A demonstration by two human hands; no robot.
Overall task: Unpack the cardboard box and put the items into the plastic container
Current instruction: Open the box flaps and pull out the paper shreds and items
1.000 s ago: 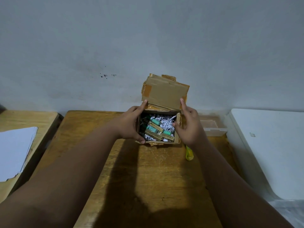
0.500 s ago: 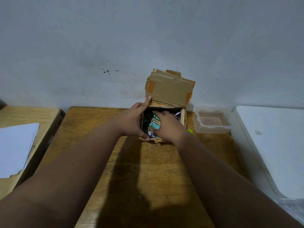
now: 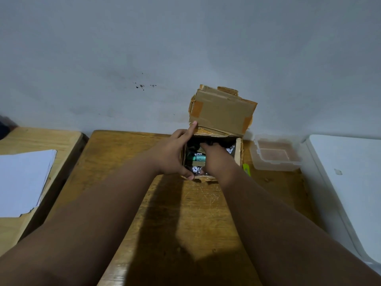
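A small cardboard box point(image 3: 238, 151) stands open at the far edge of the wooden table point(image 3: 179, 213), its lid flap point(image 3: 222, 110) tilted up against the wall. Inside lie green cylinders point(image 3: 199, 156), brown pieces and shredded white paper. My left hand point(image 3: 175, 153) grips the box's left wall, index finger touching the flap. My right hand point(image 3: 216, 159) reaches down into the box, fingers curled among the items; what they hold is hidden. A clear plastic container point(image 3: 276, 155) sits empty to the right of the box.
A yellow-green tool point(image 3: 246, 169) lies between box and container. A second wooden table with white paper point(image 3: 22, 180) stands at left. A white surface point(image 3: 350, 182) borders the table at right. The grey wall rises right behind the box.
My right hand left the box's right wall and went down into the box among the items. My left hand stays on the left wall. The view shifted slightly.
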